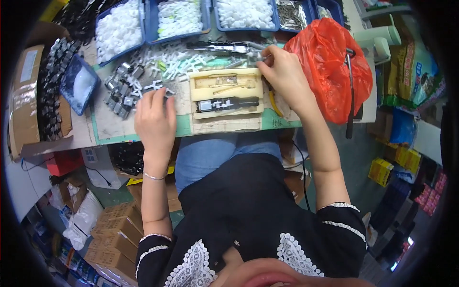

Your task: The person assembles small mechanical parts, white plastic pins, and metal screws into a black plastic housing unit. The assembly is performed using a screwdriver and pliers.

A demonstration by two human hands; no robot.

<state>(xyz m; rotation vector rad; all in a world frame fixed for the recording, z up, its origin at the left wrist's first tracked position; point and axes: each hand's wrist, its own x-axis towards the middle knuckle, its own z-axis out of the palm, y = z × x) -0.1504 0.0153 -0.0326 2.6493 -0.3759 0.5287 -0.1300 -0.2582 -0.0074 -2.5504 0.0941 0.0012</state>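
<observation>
In front of me lies a cream fixture block (226, 78) with two long recesses. Its near recess holds a slim black-and-silver assembly (246, 102) with small white plastic pieces on it. Beside the block on the left, my left hand (155, 117) reaches over the loose white plastic parts (191, 61), fingers stretched and thumb apart. My right hand (285, 74) is at the block's far right corner, thumb and index finger closed together. What they pinch, if anything, is too small to make out. Beyond the block lies a row of dark metal strips (220, 46).
Silver metal pieces (119, 91) are heaped at the left. Blue bins (179, 33) of small parts line the back. A red plastic bag (318, 62) with a black-handled tool (350, 95) sits at right. A yellow-handled tool (274, 103) lies by the block. At far left stands a cardboard box (26, 95).
</observation>
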